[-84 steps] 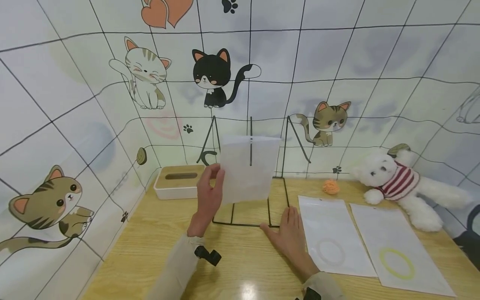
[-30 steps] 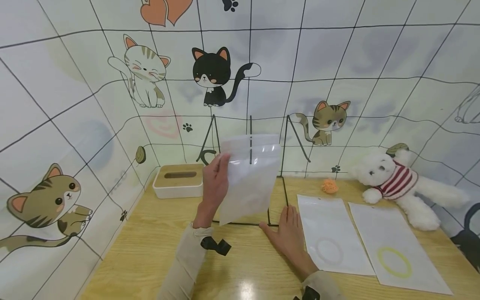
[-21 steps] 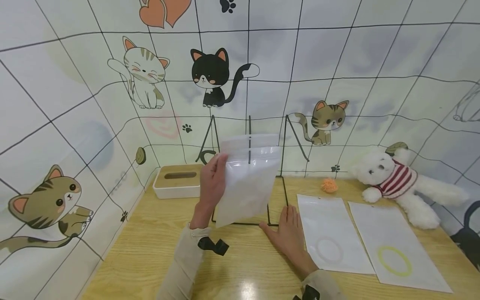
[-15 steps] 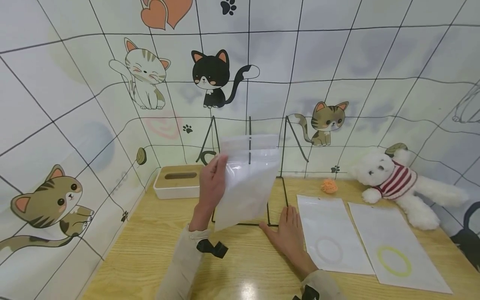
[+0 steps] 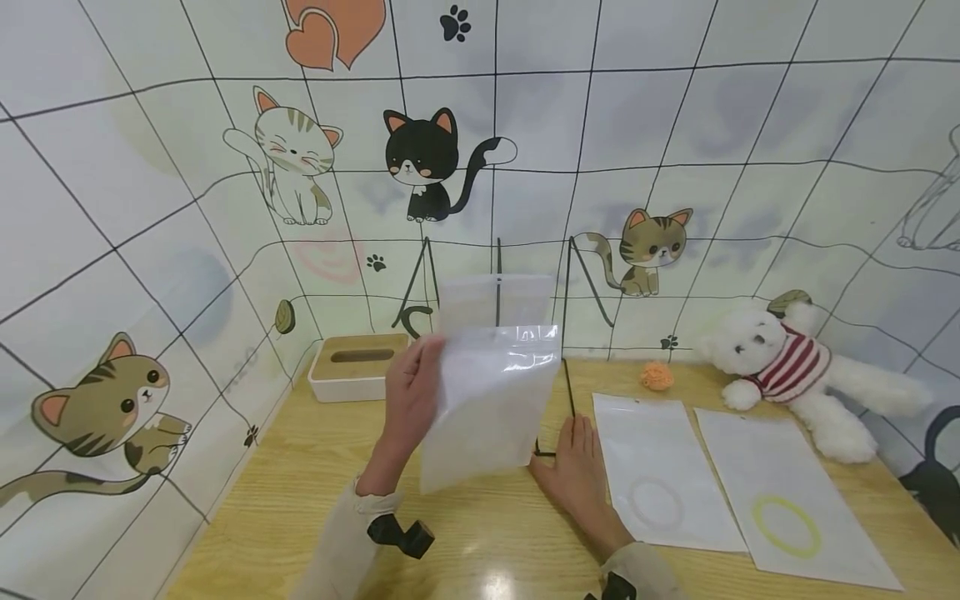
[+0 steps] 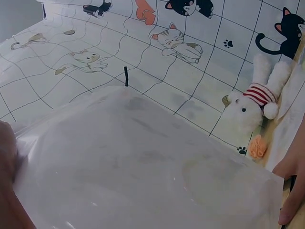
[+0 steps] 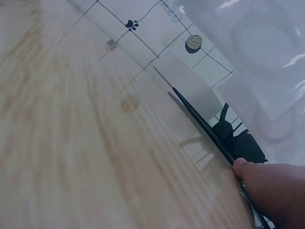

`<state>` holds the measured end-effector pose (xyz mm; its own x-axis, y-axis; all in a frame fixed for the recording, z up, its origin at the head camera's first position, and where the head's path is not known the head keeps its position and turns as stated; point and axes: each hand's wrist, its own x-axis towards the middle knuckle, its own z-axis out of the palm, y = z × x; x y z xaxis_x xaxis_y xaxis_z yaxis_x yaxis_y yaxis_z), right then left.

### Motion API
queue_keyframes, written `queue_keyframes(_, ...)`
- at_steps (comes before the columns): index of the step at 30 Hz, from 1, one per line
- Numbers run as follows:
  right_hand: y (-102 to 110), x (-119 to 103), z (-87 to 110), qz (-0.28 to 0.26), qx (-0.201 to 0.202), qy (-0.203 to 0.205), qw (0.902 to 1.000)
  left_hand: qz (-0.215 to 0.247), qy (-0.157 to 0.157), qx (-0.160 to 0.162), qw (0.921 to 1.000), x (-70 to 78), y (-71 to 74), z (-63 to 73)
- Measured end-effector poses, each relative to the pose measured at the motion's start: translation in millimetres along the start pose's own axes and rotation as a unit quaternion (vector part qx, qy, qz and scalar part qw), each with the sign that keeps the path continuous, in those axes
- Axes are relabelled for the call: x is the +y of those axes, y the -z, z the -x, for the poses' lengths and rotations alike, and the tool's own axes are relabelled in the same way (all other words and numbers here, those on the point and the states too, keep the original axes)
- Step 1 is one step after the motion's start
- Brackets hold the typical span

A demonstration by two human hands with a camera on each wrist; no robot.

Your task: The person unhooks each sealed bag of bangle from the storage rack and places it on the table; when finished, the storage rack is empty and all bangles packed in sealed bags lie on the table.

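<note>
My left hand (image 5: 412,392) pinches the left edge of a frosted plastic zip bag (image 5: 487,417), which hangs tilted above the table. Above the bag's upper edge a pale translucent strip (image 5: 468,300) shows behind; I cannot tell whether it belongs to a second bag. A black wire rack (image 5: 567,387) stands behind, its lower part mostly hidden by the bag. My right hand (image 5: 577,471) lies flat with straight fingers at the rack's right front corner. In the right wrist view its thumb (image 7: 243,169) touches the black wire (image 7: 202,124).
Two white bags lie at the right, one with a pale ring (image 5: 656,504), one with a yellow ring (image 5: 786,527). Behind them are an orange yarn ball (image 5: 657,376) and a white plush toy (image 5: 787,367). A white box with a wooden lid (image 5: 360,358) stands back left.
The bag in my left hand has come down and nearer, and its top edge now sits lower than the pale strip behind. My right hand has stayed at the rack's corner.
</note>
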<state>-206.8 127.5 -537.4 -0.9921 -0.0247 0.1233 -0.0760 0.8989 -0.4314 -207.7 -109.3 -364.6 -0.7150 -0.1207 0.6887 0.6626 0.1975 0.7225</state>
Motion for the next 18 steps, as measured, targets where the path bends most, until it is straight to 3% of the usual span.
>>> queue_keyframes(4, 0.6, 0.2, -0.2, 0.005, 0.005, 0.001, 1.0000, 0.022, 0.006, 0.015, 0.9996, 6.9, 5.9, 8.6)
queue_keyframes(8, 1.9, 1.5, 0.2, 0.016, 0.015, 0.010, 0.9997, 0.036, 0.047, 0.020, 0.9981, 12.9, 11.0, 16.3)
queue_keyframes(12, 1.6, 2.3, 1.0, 0.016, 0.022, 0.014, 0.9995, 0.055, 0.134, 0.017, 0.9893, 18.7, 14.5, 24.4)
queue_keyframes(15, 1.3, 2.0, 2.1, 0.022, 0.029, 0.023, 0.9991, 0.070, 0.205, 0.011, 0.9761, 18.7, 15.1, 33.5)
queue_keyframes(18, 1.6, 1.7, 3.3, 0.038, 0.040, 0.038, 0.9977, 0.077, 0.256, -0.020, 0.9634, 13.8, 13.6, 46.7)
